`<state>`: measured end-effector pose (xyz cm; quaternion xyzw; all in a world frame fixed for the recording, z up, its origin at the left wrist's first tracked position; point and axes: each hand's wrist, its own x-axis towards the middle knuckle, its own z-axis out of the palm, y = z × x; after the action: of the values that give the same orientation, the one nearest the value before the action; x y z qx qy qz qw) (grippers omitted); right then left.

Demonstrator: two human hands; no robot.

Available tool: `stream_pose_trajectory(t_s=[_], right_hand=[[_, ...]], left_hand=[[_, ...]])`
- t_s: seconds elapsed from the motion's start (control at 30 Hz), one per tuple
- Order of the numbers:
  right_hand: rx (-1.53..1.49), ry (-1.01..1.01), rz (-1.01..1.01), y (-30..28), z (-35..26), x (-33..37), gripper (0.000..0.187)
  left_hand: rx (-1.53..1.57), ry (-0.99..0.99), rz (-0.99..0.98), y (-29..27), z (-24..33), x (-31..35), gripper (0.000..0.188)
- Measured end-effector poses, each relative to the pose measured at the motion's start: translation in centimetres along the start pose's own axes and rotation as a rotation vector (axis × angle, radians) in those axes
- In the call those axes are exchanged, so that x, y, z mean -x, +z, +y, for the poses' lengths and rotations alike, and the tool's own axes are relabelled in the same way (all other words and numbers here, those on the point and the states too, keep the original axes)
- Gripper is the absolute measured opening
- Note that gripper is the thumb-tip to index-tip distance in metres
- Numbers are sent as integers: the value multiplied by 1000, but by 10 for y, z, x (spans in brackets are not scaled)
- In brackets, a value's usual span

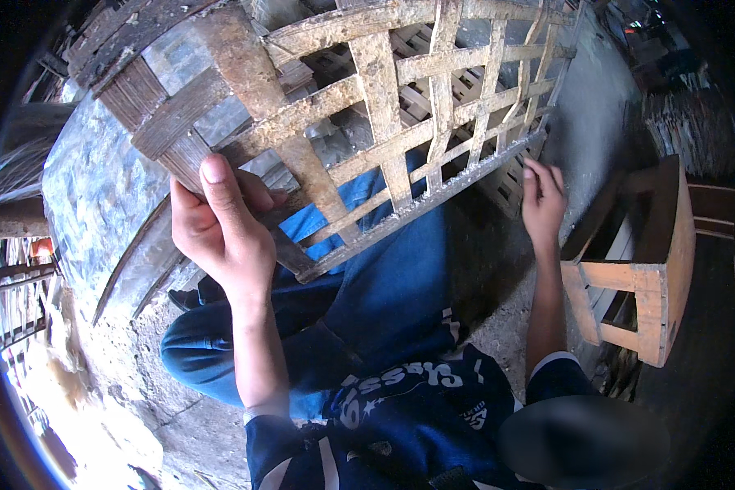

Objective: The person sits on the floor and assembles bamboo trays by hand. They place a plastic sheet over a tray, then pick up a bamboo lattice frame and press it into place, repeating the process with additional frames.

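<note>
A woven lattice of flat, weathered bamboo strips (384, 122) lies tilted across my lap and fills the upper middle. My left hand (220, 224) grips its near left edge, thumb pressed over a dark strip. My right hand (541, 196) rests with fingers bent on the lattice's lower right edge, where a long border strip runs. Under the lattice my knees in blue trousers (384, 286) show through the gaps.
A wooden crate-like stool (649, 278) stands at my right on the dirt floor. A rounded grey stone or concrete surface (98, 196) sits at the left. Stacked bamboo strips (686, 122) lie at the far right. Loose curved strips (139, 253) lean by my left knee.
</note>
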<state>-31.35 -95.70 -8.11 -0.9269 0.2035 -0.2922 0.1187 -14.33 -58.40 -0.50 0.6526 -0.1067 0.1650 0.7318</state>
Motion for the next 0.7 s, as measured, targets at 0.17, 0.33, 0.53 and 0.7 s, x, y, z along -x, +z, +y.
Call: stream_pose_trajectory(t_s=[0.17, 0.33, 0.53, 0.7], right_hand=[[-46, -193, -112, 14, -42, -15, 27], [44, -220, -125, 18, -55, -5, 32], [50, -201, -145, 22, -56, -4, 34], [-46, -208, -98, 32, -52, 1, 33]], left_hand=[[19, 7, -3, 0, 3, 2, 30], [34, -15, -4, 1, 6, 2, 28], [44, 6, -43, -1, 7, 4, 27], [41, 10, -45, 0, 10, 6, 28]])
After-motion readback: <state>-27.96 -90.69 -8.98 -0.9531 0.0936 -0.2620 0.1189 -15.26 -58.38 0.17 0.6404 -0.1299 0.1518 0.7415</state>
